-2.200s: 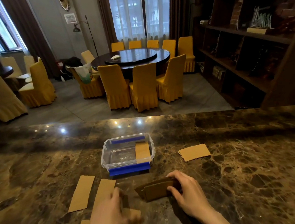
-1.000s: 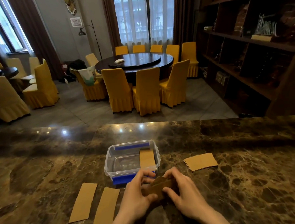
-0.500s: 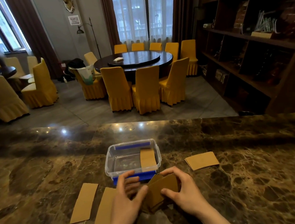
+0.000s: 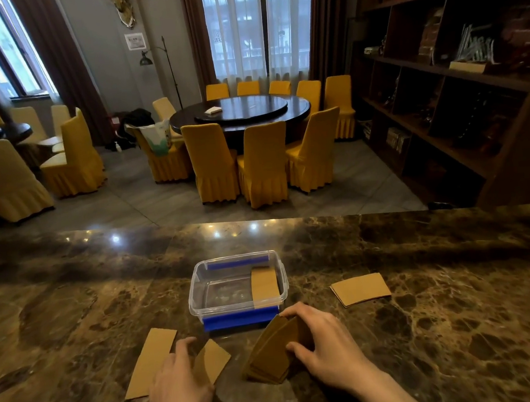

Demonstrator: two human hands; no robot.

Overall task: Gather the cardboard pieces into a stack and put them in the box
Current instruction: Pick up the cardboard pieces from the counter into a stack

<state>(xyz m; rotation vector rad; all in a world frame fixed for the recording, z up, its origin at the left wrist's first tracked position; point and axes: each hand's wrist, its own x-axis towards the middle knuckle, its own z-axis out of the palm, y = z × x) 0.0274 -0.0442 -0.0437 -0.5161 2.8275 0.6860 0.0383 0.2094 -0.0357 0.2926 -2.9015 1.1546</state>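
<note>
A clear plastic box point(image 4: 201, 289) with blue clips stands mid-counter; one cardboard strip point(image 4: 264, 286) leans inside its right end. My right hand point(image 4: 327, 346) grips a fanned stack of cardboard pieces point(image 4: 270, 351) standing on edge just in front of the box. My left hand point(image 4: 180, 387) rests flat, fingers apart, on a loose cardboard strip point(image 4: 213, 359) lying on the counter. Another strip point(image 4: 152, 361) lies just left of it. A small pile of squarer pieces point(image 4: 360, 288) sits to the right of the box.
The dark marble counter point(image 4: 460, 328) runs the full width, its far edge beyond the box. Behind it are a round dining table point(image 4: 239, 110) with yellow-covered chairs and a wooden shelf unit point(image 4: 458, 81) at right.
My left hand has left the stack and moved left onto a loose strip on the counter. My right hand alone now holds the stack, which has fanned out and tilted.
</note>
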